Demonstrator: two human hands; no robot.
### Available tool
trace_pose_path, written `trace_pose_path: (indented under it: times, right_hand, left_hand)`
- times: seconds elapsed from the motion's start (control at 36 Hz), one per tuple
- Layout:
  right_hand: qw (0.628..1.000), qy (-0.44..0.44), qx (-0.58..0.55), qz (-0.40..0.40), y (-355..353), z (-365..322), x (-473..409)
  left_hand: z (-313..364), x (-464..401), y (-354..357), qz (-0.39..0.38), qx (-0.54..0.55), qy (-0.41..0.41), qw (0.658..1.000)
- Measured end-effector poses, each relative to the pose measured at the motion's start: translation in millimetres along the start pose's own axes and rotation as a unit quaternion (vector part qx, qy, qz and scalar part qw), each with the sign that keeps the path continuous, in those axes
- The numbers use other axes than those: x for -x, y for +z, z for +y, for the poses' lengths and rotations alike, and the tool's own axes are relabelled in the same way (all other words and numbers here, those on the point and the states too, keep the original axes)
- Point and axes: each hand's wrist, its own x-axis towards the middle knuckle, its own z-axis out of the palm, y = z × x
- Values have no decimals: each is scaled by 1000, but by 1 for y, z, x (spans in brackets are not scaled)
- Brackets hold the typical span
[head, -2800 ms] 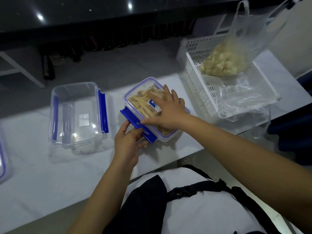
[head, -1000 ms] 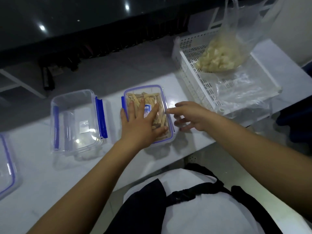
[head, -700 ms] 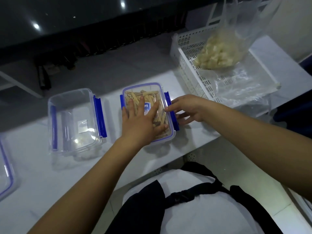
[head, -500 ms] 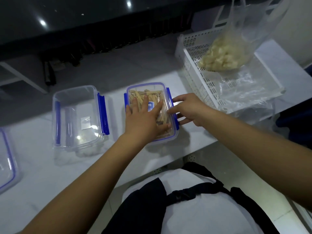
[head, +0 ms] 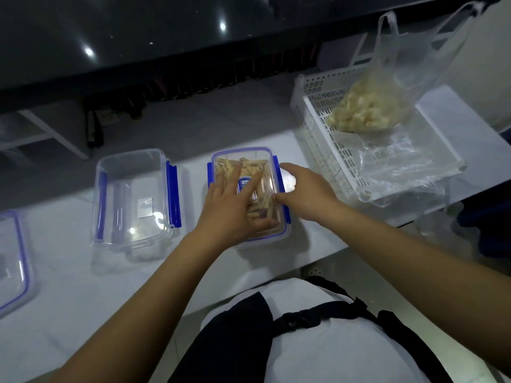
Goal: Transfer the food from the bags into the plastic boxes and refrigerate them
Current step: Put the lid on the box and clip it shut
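Head view: left hand (head: 231, 207) lies flat, fingers straight, on the clear lidded box (head: 247, 193) of pale strips on the white worktop (head: 69, 286); right hand (head: 305, 193) presses its blue side clasp, fingers loosely bent. Left of that box stand two more clear boxes, one empty (head: 135, 200), one cut off (head: 12, 261); right of it, a perforated white basket (head: 326, 145) holds one thin bag (head: 367, 109) of pale chunks.

Your white table (head: 69, 286) carries a filled lidded box (head: 250, 172) at centre, an empty clear box (head: 132, 200) at nine o'clock, another (head: 12, 261) beyond, and a white basket (head: 326, 150) at two o'clock.
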Motion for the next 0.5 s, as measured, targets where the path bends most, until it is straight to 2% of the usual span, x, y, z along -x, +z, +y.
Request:
trace_pose_path:
  times: [0.03, 0.11, 0.19, 0.25, 0.31, 0.5]
  right_hand:
    - [999, -47, 24, 4, 0, 4, 5]
    - [983, -140, 99, -63, 0, 17, 24]
    - [932, -218, 265, -115, 6, 29, 36]
    - [910, -226, 330, -109, 11, 32, 41]
    - [903, -224, 359, -75, 16, 30, 43]
    - [903, -185, 387, -30, 11, 21, 34]
  left_hand:
    - [-5, 5, -2, 10, 35, -1, 999]
    - [-26, 27, -4, 9, 52, -7, 999]
    - [-44, 50, -1, -30, 53, 11, 998]
    - [-48, 57, 2, -44, 16, 29, 999]
    - [-46, 58, 4, -44, 11, 32, 998]
    - [-31, 38, 7, -4, 81, 45, 996]
